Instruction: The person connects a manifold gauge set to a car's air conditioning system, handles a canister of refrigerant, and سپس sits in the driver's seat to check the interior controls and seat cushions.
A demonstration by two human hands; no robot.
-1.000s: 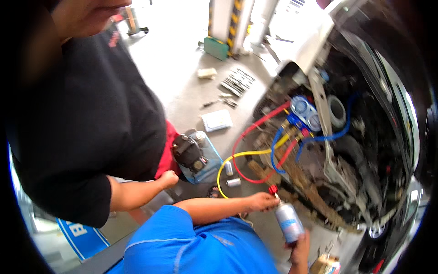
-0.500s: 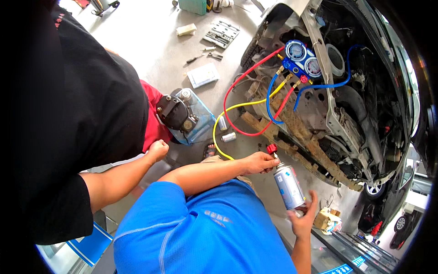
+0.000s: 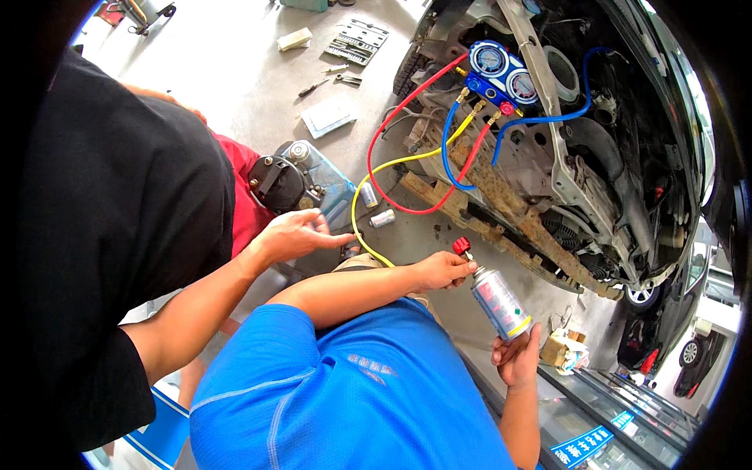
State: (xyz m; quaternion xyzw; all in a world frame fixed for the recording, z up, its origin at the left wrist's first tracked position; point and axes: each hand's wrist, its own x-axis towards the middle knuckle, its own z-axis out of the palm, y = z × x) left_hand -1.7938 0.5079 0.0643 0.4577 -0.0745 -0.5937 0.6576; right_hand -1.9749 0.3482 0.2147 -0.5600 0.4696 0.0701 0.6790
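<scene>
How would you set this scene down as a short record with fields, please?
Left hand: holds the red-knobbed valve on top of the can
Right hand: fingers curled at the can's base
Can: silver, tilted
Gauge set: blue, at the exposed front of the car, with hoses
Co-worker's hand: held out, fingers extended
Floor: tool tray, white box, two small cans

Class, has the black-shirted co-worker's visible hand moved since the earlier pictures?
Yes. Against the black-topped machine on the floor, the co-worker's hand has shifted rightward, toward the yellow hose.
</scene>
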